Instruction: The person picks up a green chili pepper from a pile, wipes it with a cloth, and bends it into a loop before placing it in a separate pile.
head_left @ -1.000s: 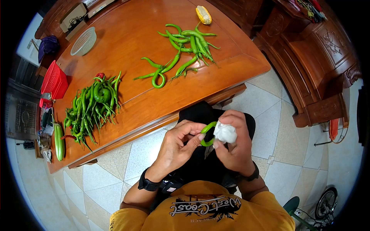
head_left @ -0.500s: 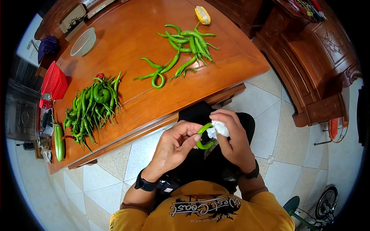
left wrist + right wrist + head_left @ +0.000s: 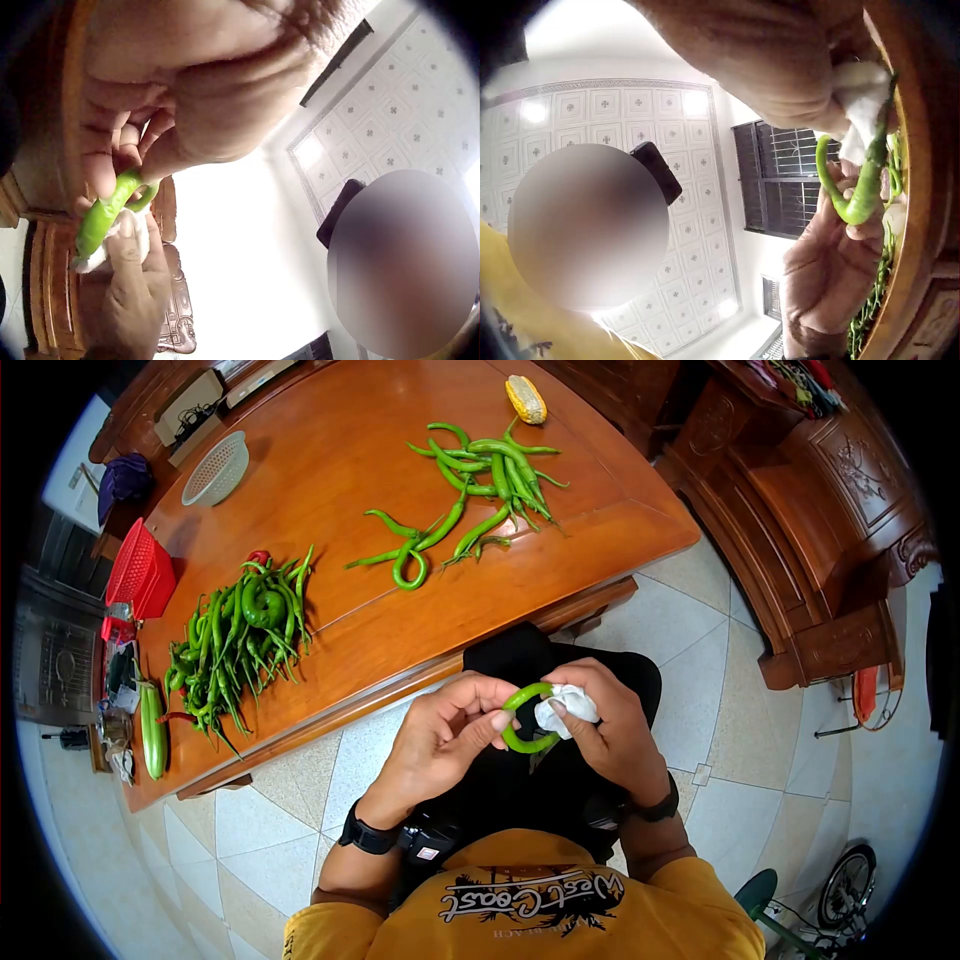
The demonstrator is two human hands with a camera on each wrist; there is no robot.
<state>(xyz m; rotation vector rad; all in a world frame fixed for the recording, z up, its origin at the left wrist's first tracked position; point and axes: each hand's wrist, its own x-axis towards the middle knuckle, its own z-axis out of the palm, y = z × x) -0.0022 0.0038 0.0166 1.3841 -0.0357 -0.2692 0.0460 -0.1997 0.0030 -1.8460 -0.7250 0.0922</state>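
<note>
A curved green chili pepper [image 3: 511,732] is held above the person's lap, bent almost into a ring. The left hand [image 3: 446,734] pinches its bend between thumb and fingers, as the left wrist view also shows on the pepper [image 3: 105,217]. In the right hand [image 3: 612,732] is a crumpled white cloth or tissue [image 3: 562,710], gripped between thumb and fingers against one end of the pepper. From the right wrist, the white wad [image 3: 861,105] lies along the pepper's stem end, while the left hand [image 3: 832,262] supports the curve from below.
On the wooden table [image 3: 340,470] lie a large heap of green peppers [image 3: 235,630], a smaller group of peppers [image 3: 500,470] and a corn cob [image 3: 527,400]. A white basket [image 3: 217,468], red basket [image 3: 145,570] and long pale-green vegetable [image 3: 152,730] stand or lie toward the left.
The white wad has shifted slightly left and down onto the pepper's end, with the right thumb now across it. The left hand and pepper have moved a little left.
</note>
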